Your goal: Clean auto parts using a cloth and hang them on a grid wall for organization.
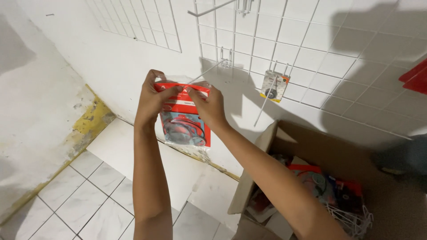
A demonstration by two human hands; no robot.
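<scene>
Both my hands hold up a flat plastic packet with a red header card and a dark ring-shaped gasket inside. My left hand pinches its top left corner. My right hand pinches the top right. The packet's top edge sits at the tip of a long white wire hook that sticks out from the white wire grid panel on the wall. Whether the hook passes through the packet's hole I cannot tell.
A small yellow-edged packet hangs on another hook to the right. An open cardboard box at lower right holds more red packets and loose white hooks. Red items at the right edge. White floor tiles below.
</scene>
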